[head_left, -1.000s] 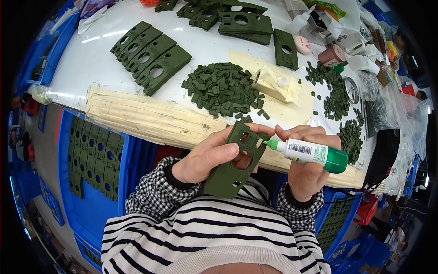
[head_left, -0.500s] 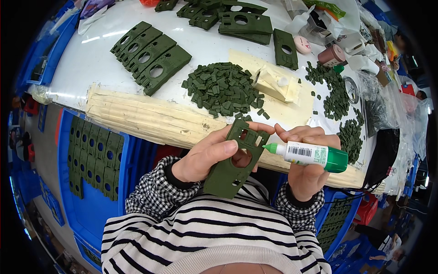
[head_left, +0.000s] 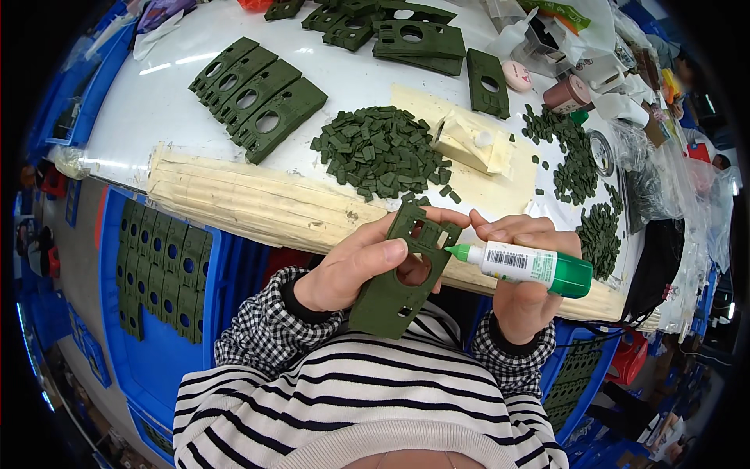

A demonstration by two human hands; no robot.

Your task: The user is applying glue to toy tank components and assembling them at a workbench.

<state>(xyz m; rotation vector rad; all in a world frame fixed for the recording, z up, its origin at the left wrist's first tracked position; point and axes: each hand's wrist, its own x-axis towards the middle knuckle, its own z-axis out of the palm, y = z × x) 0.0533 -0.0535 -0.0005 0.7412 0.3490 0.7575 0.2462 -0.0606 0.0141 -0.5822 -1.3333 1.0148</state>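
My left hand grips a dark green plastic hull plate, thumb on its face and fingers behind. The plate has a large round hole and smaller square openings, and tilts over my lap in front of the table edge. In my right hand is a small white glue bottle with a green cap end and a pointed green nozzle. Its tip is at the plate's right edge, beside the square openings; whether it touches, I cannot tell. Beyond my hands lies a heap of small dark green pieces.
Similar plates lie in a row at the table's left, with more at the back. A taped cream block stands beside the heap. Other small pieces spread at right. Blue bins of plates flank me. Padding covers the table edge.
The glue bottle has shifted slightly left, bringing its nozzle tip closer to the plate's edge. My left hand and the plate stay almost still.
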